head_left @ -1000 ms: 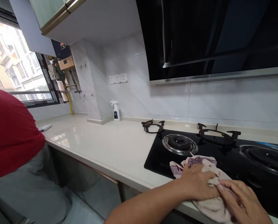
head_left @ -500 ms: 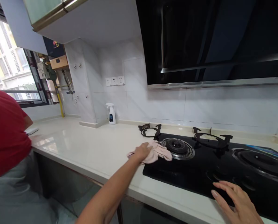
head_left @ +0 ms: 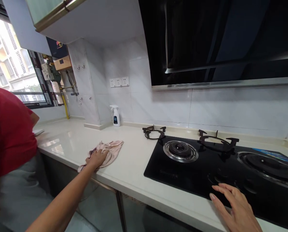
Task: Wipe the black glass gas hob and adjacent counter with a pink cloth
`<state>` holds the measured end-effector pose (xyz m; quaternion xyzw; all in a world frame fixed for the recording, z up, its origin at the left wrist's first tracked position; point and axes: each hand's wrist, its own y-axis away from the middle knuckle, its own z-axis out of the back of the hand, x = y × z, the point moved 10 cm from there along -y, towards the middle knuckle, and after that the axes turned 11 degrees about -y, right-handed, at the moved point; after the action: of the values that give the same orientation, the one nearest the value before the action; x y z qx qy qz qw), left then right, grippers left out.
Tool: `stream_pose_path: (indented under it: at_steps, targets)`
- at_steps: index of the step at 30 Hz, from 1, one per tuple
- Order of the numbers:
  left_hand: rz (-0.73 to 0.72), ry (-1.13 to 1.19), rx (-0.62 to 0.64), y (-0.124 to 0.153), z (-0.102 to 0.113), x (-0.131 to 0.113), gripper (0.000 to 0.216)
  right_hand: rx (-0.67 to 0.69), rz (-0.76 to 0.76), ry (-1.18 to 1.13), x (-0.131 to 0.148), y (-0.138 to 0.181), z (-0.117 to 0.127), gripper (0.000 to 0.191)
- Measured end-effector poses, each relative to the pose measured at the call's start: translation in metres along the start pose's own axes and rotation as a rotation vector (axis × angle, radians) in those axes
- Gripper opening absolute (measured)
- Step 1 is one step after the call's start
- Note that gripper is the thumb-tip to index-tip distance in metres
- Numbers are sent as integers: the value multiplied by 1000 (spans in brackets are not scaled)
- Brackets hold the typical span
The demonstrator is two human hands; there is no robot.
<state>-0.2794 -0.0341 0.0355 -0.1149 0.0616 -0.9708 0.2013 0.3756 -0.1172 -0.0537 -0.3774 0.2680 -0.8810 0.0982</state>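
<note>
1. Pale pink crumpled cloth [head_left: 110, 149] lies on the cream stone counter [head_left: 134, 164], at about 9 o'clock from the black glass gas hob [head_left: 201, 174] and well apart from it.
2. The left hand [head_left: 97, 158] rests on the cloth's near end, fingers curled down into its folds and gripping it; the bare arm reaches in from 7 o'clock.
3. The right hand [head_left: 233, 206] lies open at 5 o'clock in the view, palm down and fingers spread, its fingertips on the hob's front edge.
4. A round steel burner [head_left: 181, 150] sits on the hob's left side, with a black cast-iron pan support [head_left: 217, 143] at its 2 o'clock.
5. A smaller black pan support ring [head_left: 154, 132] lies loose on the counter, at 11 o'clock from the burner.
6. A white spray bottle [head_left: 115, 116] stands by the tiled wall, at 12 o'clock from the cloth.
7. Another person in a red shirt [head_left: 11, 135] stands at 9 o'clock, by the counter's left end.
</note>
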Motion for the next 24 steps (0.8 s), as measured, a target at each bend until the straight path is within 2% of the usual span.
stream_pose_path:
  at_steps: [2, 4, 8, 11, 14, 17, 19, 21, 24]
  targets:
    - [-28, -8, 19, 16, -5, -5, 49, -3, 19, -18, 4, 0, 0, 45]
    - [-83, -10, 17, 37, -4, -26, 47, -4, 30, -40, 5, -1, 0, 43]
    - [-217, 98, -33, 89, 13, -102, 39, 3, 16, -81, 7, -2, -1, 44]
    - [-237, 267, -149, 126, 36, -154, 31, -18, 24, -86, 20, 0, 3, 44]
    - [-248, 394, -227, 157, 50, -187, 24, -38, 60, -104, 38, 6, 9, 43]
    - [-402, 496, -261, 186, 60, -212, 17, -26, 68, -173, 44, 10, 20, 43]
    - [-532, 534, -271, 203, 69, -227, 13, -64, 82, -196, 41, 13, 41, 41]
    - [-596, 562, -273, 208, 79, -240, 10, -157, 92, -182, 30, 15, 77, 41]
    - [-542, 634, -310, 192, 98, -258, 15, -305, 29, -105, -8, 20, 137, 44]
